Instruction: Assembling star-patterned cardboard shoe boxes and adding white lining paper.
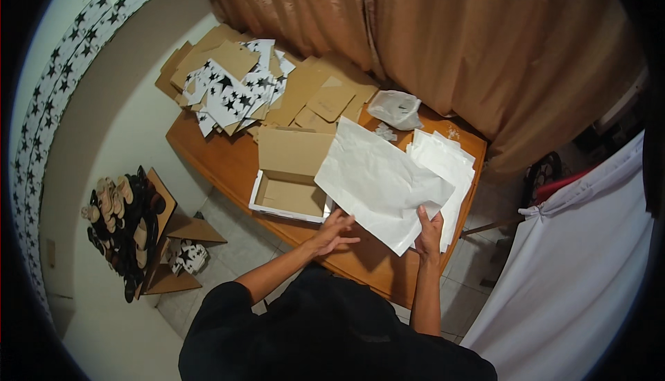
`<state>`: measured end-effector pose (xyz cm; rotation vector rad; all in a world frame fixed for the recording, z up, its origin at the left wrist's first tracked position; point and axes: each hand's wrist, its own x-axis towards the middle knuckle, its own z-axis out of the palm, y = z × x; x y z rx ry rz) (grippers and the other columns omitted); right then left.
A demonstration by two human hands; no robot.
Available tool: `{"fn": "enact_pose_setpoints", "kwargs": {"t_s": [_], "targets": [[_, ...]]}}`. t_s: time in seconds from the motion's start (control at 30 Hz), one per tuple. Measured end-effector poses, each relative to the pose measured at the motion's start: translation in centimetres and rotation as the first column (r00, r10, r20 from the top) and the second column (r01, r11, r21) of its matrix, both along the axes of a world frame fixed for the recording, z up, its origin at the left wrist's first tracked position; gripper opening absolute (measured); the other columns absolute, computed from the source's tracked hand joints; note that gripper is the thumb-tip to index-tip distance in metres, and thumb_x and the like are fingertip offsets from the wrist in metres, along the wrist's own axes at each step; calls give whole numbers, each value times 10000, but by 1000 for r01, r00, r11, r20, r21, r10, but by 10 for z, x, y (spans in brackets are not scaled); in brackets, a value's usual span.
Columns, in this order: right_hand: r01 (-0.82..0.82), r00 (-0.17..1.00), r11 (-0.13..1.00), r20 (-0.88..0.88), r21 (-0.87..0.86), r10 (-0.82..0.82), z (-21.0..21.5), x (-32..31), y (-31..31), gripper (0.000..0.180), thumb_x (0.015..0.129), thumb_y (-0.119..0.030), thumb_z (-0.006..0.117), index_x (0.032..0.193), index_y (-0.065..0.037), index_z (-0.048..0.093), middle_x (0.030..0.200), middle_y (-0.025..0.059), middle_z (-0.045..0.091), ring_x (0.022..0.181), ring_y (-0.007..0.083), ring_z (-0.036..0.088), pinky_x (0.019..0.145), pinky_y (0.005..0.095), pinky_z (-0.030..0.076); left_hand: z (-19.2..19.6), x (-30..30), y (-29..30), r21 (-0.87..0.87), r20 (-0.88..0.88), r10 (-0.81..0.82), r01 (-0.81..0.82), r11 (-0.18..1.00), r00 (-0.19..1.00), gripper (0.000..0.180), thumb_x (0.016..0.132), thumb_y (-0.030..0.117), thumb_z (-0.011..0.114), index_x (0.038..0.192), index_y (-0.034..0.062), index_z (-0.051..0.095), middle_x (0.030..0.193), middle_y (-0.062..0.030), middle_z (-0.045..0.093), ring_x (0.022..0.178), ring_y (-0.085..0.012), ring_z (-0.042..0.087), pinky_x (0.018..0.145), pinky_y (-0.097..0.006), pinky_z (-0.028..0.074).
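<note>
Step in hand: by the look of it, a single sheet of white tissue paper (pixel 377 180) is being lifted off a pile and brought toward an open box; this is a judgement from how the things lie.
Right hand: the right hand (pixel 429 232) is pinched on the lower right corner of the sheet, fingers curled over its edge, holding it up above the table.
Left hand: the left hand (pixel 334 234) is spread, fingers loose and extended, just under the sheet's lower left edge; whether it touches the paper cannot be told.
Sheet: large, thin and creased, it hangs tilted, its left part overlapping the near right corner of the box.
Box: a shallow brown cardboard box with a white rim (pixel 287 197) lies open on the wooden table (pixel 222 163), its lid flap (pixel 294 151) standing up at the back; its floor looks bare.
Paper stack: a pile of the same white tissue sheets (pixel 447 163) lies on the table's right end, just behind the lifted sheet.
Further back: flat brown cardboard blanks (pixel 318 93), some white with black stars (pixel 232 93), and a crumpled clear plastic bag (pixel 395 109).
Off the table: a heap of sandals and shoes (pixel 118 225) on the floor at left.
Next move calls for: probably both hands on the sheet, because paper this thin sags and tears when it is held by one corner.
</note>
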<state>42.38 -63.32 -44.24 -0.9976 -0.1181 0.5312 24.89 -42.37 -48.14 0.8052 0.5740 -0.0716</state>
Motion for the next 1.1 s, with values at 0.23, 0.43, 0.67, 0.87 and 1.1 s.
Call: {"fn": "enact_pose_setpoints", "kwargs": {"t_s": [0.23,0.43,0.67,0.87,1.1], "targets": [[-198,980,979,0,-57,198,25,-16,30,386,950,-103,669,1294,23,548,1179,125,686,998,206,696,879,338,578,43,-46,107,297,-114,344,-298,907,932,802,922,743,467,1375,83,518,1362,-138,529,1221,-266,566,971,-579,506],[-303,950,941,22,-153,310,48,-47,92,346,958,-150,687,1246,18,594,1138,84,695,1014,159,669,896,316,553,42,-83,224,-35,107,42,-39,999,993,914,921,753,447,1419,-13,468,1361,-176,578,1247,-254,573,1025,-432,487],[-273,956,866,-19,-420,292,5,-55,174,260,976,-186,672,1168,-11,660,1032,26,695,877,105,631,790,272,516,27,-118,283,254,32,149,-152,955,988,251,943,40,650,1165,-77,643,1031,-129,723,891,-181,714,809,-302,592],[-154,961,700,60,-698,271,-27,-56,214,241,938,-106,677,1138,28,660,939,49,707,780,141,652,695,298,530,-29,-131,308,575,48,210,-199,793,977,161,906,39,706,1046,-39,690,918,-55,714,723,-98,635,653,-236,506],[159,918,500,314,-852,244,-77,-53,219,314,788,-114,777,1050,29,678,841,139,715,716,207,654,684,345,524,-57,-117,325,803,-114,174,-12,596,978,171,883,96,740,988,-18,669,822,-39,672,726,-97,614,637,-260,502]]}}
